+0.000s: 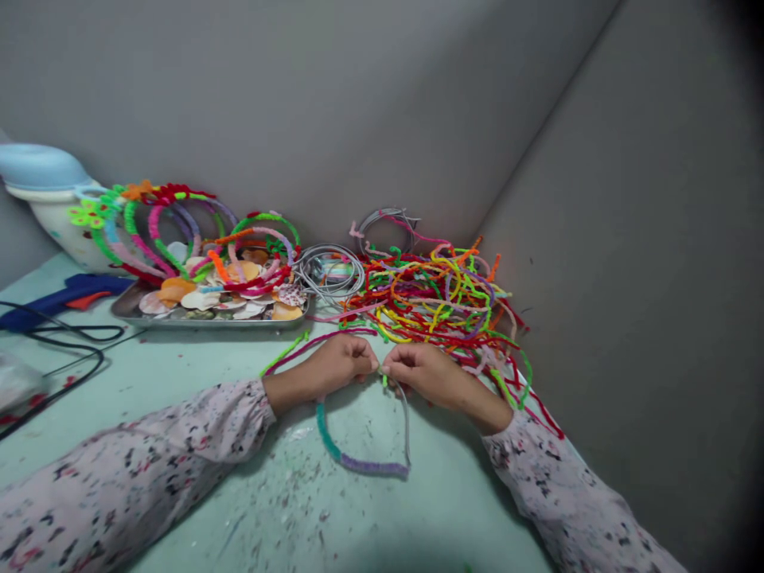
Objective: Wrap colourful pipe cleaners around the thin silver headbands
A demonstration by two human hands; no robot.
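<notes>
A headband (pixel 374 465) is held between my two hands above the table. Teal and purple pipe cleaner covers its left and lower parts, while bare grey wire shows on the right. My left hand (pixel 344 363) is closed in a pinch at the top of the loop. Opposite it, almost touching, my right hand (pixel 426 372) pinches where the bare wire meets a short bit of green pipe cleaner (pixel 384 381). The fingertips hide exactly how the green piece sits on the wire. Loose magenta and green pipe cleaners (pixel 292 348) lie just behind my left hand.
A metal tray (pixel 208 321) holds shells and several finished headbands (pixel 158 231). Behind my hands are a tangled heap of pipe cleaners (pixel 442 294) and bare wire headbands (pixel 331 270). At left are a blue glue gun (pixel 53 302), its black cable (pixel 89 350) and a white bin (pixel 65 227).
</notes>
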